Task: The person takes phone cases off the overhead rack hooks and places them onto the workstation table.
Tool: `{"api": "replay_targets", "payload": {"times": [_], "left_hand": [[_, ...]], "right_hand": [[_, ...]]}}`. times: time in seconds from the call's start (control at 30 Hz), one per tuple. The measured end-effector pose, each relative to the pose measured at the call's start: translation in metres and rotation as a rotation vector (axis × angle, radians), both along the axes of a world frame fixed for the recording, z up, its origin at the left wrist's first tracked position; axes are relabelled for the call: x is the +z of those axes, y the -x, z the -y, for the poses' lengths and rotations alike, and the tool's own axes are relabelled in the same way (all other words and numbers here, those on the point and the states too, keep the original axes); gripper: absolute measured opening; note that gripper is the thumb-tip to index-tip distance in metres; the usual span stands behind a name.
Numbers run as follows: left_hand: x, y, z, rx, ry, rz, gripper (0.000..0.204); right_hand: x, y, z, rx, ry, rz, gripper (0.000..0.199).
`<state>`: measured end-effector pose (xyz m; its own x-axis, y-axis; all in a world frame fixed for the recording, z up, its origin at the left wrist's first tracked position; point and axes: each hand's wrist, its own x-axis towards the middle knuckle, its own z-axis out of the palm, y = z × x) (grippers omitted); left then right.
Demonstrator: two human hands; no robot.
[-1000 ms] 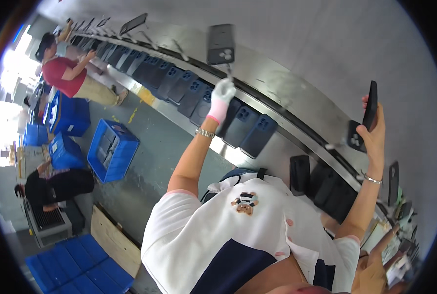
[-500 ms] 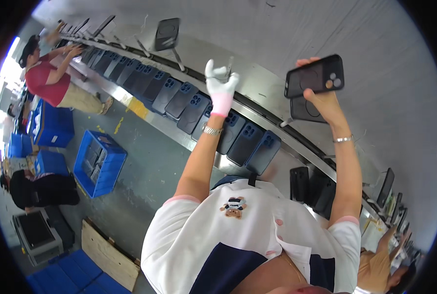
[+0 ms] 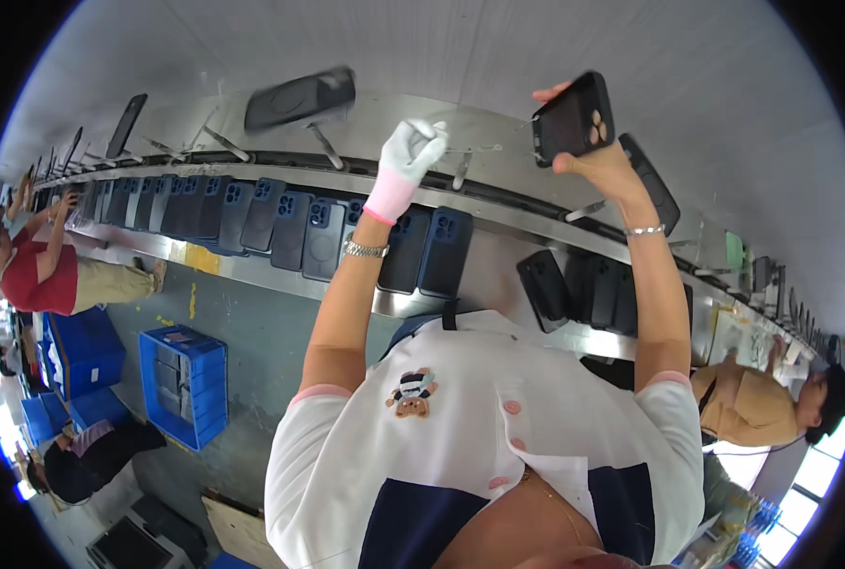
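Note:
My left hand (image 3: 409, 156), in a white glove with a pink cuff, has its fingers curled together over the line. A thin bare holder (image 3: 475, 149) on a post is beside its fingertips; whether they grip it or anything else is hidden. My bare right hand (image 3: 598, 171) grips a dark phone case (image 3: 576, 121) with several camera holes, thumb across its lower edge. Behind that wrist, another dark case (image 3: 648, 185) rests on a post. Below my left hand lies a row of dark blue phone cases (image 3: 323, 232).
A metal line with posts (image 3: 326, 147) crosses in front of me; one bears a blurred case (image 3: 301, 100). More black cases (image 3: 546, 289) lie at right. Co-workers in red (image 3: 43, 275) and tan (image 3: 754, 403) stand along the line. A blue crate (image 3: 219, 389) sits on the floor.
The fingers of my left hand, spread before, are now curled together. My right hand has tilted the phone case more upright. The whole view has turned, and cases on posts have shifted.

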<state>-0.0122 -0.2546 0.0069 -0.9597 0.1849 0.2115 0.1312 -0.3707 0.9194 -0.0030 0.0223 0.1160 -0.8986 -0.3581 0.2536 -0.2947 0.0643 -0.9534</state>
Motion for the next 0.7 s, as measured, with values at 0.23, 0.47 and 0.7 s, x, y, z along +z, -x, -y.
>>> {"api": "replay_targets", "payload": {"times": [0.23, 0.47, 0.7], "left_hand": [[0.009, -0.019, -0.098, -0.04, 0.198, -0.165, 0.034], [0.008, -0.039, -0.193, -0.158, 0.312, -0.114, 0.053], [-0.055, -0.093, -0.118, -0.343, 0.31, 0.191, 0.042]], "right_hand": [[0.009, -0.014, -0.011, -0.051, -0.744, -0.237, 0.096], [0.005, -0.05, -0.093, -0.121, -1.146, -0.151, 0.093], [-0.061, -0.172, -0.097, -0.638, -0.693, -0.387, 0.06]]}}
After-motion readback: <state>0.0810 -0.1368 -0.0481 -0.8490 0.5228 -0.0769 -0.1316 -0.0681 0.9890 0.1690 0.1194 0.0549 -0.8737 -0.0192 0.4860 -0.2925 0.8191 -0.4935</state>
